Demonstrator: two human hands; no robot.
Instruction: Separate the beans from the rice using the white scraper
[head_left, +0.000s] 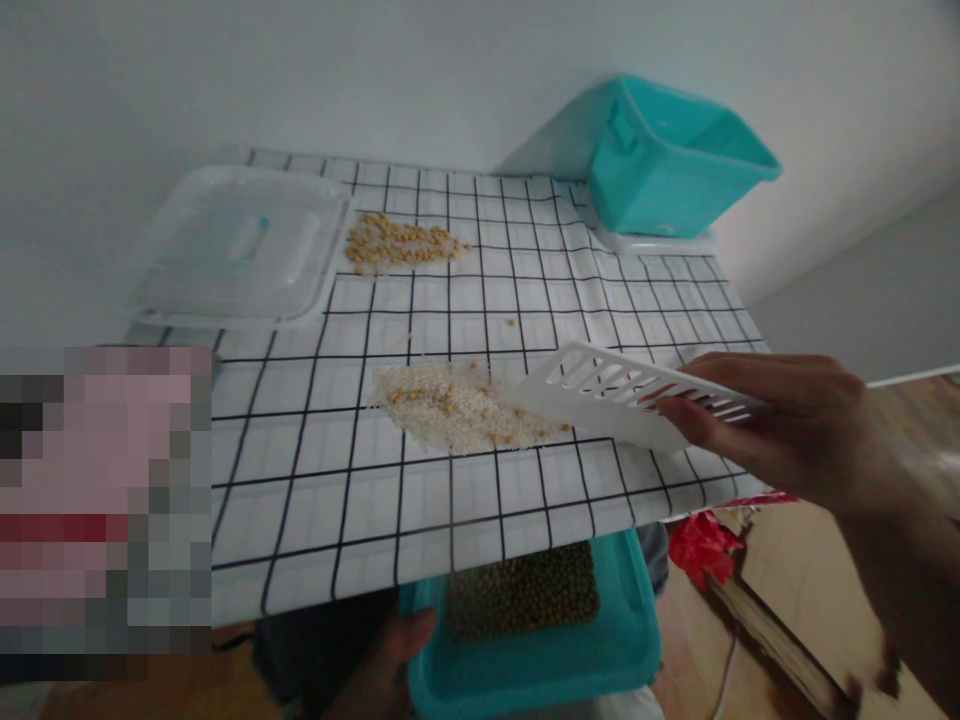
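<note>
My right hand (795, 420) grips a white slotted plastic plate (600, 400) between thumb and fingers. Its far edge reaches the right end of a patch of white rice grains (450, 410) with some yellow beans mixed in. Low in the view, my left hand (397, 650) has its thumb over the left rim of a teal plastic bin (547, 685), the other fingers being hidden. Small green-brown beans (525, 595) lie inside this bin, which is just below the table's front edge.
On the checked tablecloth (315, 500) are a pile of yellow beans (401, 243) and a clear plastic lid (240, 245). Another teal bin (675, 160) stands at the back right by the wall. Below the table are a red plastic bag (705, 545) and a wooden strip (780, 640).
</note>
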